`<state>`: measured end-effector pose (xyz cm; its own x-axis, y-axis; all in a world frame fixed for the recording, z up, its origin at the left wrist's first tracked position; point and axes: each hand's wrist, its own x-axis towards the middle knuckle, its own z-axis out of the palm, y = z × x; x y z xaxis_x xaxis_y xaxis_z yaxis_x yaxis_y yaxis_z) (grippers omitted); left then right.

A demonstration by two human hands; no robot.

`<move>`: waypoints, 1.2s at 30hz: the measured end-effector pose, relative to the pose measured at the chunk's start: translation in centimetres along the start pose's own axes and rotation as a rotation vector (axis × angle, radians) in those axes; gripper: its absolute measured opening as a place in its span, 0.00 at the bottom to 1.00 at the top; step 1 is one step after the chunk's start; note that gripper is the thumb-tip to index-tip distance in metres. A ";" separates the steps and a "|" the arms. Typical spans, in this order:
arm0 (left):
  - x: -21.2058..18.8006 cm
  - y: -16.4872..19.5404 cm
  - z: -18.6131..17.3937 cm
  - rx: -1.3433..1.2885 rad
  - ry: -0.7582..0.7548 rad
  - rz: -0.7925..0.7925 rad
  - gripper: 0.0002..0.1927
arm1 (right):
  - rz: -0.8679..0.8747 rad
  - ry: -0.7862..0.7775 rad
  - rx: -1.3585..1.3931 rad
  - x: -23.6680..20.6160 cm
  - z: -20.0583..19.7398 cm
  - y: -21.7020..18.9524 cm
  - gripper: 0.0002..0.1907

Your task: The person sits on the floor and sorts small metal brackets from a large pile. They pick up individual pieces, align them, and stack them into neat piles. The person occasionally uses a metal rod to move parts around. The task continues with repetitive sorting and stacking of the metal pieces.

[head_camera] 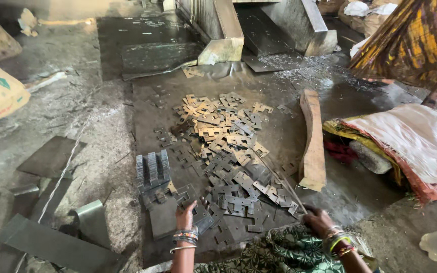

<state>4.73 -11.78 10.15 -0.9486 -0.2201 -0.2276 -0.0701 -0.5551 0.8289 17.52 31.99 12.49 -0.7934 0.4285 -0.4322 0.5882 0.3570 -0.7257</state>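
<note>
Gritty workshop floor (pixel 77 116), dark metal sheet under a wide scatter of stamped metal plates (pixel 218 136); my left hand (pixel 185 215) rests fingers-down on a grey plate at the near edge of the scatter, just beside the upright stacked plates (pixel 153 169), fingers part-spread, grip not clear, while my right hand (pixel 317 220) is closed on a thin rod (pixel 284 184) that lies across the pile. Judged step: gathering loose plates toward the stack; next pick needs a flat pinch on sharp stamped edges. Open room lies left of the stack; wooden block (pixel 312 141) bounds the right side.
</note>
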 end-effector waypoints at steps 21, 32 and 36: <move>-2.7 -0.1 -4.6 -0.067 0.095 -0.088 0.30 | -0.082 0.170 -0.522 -7.4 -18.1 11.3 0.33; -2.7 0.0 -3.6 -0.091 0.139 -0.046 0.28 | -0.058 0.139 -0.613 -6.9 -18.5 8.8 0.33; -2.9 -0.3 -3.0 -0.025 0.153 -0.072 0.30 | -0.064 0.125 -0.646 -7.1 -18.4 9.0 0.33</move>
<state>8.41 -13.36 9.01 -0.8833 -0.2975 -0.3623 -0.1263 -0.5933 0.7950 31.30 47.42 18.87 -0.8287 0.4688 -0.3056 0.5468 0.7946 -0.2639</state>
